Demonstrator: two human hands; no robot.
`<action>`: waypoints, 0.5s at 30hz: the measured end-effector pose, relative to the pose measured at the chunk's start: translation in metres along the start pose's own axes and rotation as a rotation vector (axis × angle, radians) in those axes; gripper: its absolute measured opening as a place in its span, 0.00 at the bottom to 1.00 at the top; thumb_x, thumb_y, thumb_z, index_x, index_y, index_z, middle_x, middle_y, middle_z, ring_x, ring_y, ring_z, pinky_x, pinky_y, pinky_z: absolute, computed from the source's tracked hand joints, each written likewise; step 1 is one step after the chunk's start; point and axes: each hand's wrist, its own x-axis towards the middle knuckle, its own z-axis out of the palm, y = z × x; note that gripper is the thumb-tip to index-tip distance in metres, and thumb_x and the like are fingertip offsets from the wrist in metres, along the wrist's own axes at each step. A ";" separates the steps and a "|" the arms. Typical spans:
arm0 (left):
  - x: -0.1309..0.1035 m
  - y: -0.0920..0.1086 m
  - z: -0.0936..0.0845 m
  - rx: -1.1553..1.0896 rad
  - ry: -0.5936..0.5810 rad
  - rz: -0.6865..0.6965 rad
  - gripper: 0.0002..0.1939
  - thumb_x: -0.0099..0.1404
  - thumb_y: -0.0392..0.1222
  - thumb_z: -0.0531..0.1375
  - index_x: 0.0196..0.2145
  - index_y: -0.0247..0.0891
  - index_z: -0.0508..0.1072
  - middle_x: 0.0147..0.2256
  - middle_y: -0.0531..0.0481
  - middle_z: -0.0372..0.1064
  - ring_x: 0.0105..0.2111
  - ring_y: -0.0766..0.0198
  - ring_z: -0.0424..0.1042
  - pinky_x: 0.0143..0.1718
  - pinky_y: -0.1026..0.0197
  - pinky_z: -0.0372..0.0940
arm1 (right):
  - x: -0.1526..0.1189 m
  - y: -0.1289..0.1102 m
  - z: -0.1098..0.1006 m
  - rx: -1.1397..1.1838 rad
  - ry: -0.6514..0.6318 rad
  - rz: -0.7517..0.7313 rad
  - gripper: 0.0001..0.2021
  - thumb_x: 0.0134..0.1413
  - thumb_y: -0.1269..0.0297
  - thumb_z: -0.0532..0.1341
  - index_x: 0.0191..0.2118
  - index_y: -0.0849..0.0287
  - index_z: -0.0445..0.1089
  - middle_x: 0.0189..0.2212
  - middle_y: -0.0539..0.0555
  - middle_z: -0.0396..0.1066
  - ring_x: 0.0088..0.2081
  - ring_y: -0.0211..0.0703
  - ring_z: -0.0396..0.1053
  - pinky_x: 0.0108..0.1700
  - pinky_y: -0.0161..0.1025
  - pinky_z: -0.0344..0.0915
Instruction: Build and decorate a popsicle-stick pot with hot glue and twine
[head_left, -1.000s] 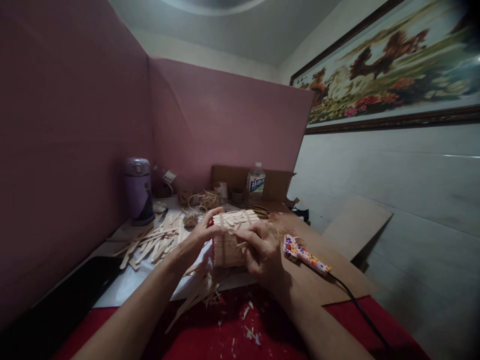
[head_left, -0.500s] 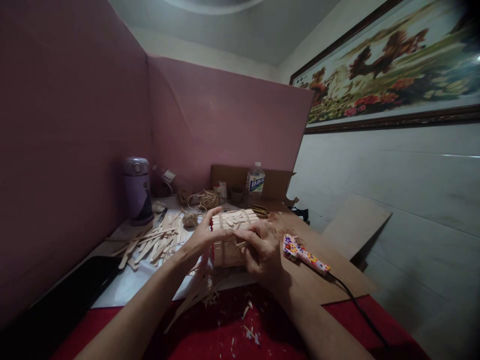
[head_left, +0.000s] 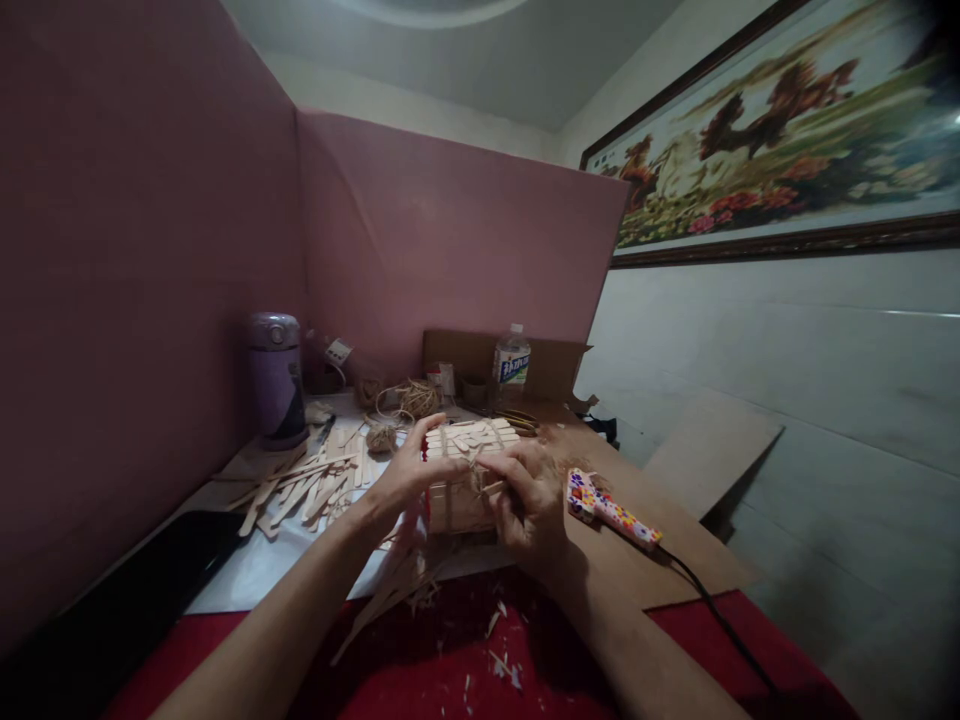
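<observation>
A box-like piece built of pale wooden sticks, with twine bands around it and red at its left edge, stands at the table's front middle. My left hand grips it from the left, thumb along the front edge and fingers behind. At its right front corner, my right hand is closed, with a small wooden stick pinched between thumb and forefinger. A twine knot shows on the piece beside these fingertips. The right hand hides the piece's right end.
Loose sticks lie to the left, near a purple bottle and twine balls. Right of my hands is a patterned glue gun with a black cord. Behind stand scissors and a plastic bottle.
My right hand has shifted slightly to the right with the small stick, and the twine knot beside its fingertips shows more. My left hand keeps its grip.
</observation>
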 end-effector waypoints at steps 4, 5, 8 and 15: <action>0.003 -0.003 0.000 -0.015 -0.007 -0.013 0.46 0.43 0.47 0.68 0.59 0.35 0.57 0.52 0.39 0.66 0.53 0.47 0.64 0.55 0.50 0.57 | 0.000 0.000 -0.001 -0.001 0.030 -0.006 0.16 0.51 0.74 0.52 0.45 0.56 0.68 0.34 0.54 0.67 0.37 0.46 0.63 0.40 0.46 0.60; 0.004 -0.004 0.000 -0.023 -0.002 -0.013 0.46 0.43 0.47 0.68 0.58 0.35 0.58 0.52 0.39 0.67 0.53 0.47 0.65 0.55 0.50 0.58 | 0.000 -0.001 -0.001 -0.005 0.048 -0.002 0.16 0.51 0.74 0.52 0.45 0.56 0.68 0.34 0.54 0.67 0.37 0.47 0.63 0.41 0.47 0.61; 0.003 -0.004 0.001 -0.043 0.006 -0.007 0.45 0.43 0.46 0.68 0.58 0.36 0.59 0.50 0.40 0.68 0.51 0.48 0.66 0.54 0.50 0.59 | -0.001 -0.001 0.000 -0.016 0.087 0.011 0.16 0.52 0.73 0.52 0.46 0.57 0.67 0.34 0.54 0.65 0.37 0.46 0.63 0.41 0.47 0.61; 0.002 -0.003 0.001 -0.037 0.009 -0.011 0.44 0.43 0.45 0.68 0.57 0.35 0.59 0.49 0.41 0.69 0.51 0.48 0.67 0.53 0.51 0.59 | -0.001 -0.002 0.000 -0.010 0.070 0.011 0.17 0.50 0.74 0.53 0.45 0.56 0.69 0.34 0.54 0.65 0.37 0.46 0.62 0.40 0.46 0.61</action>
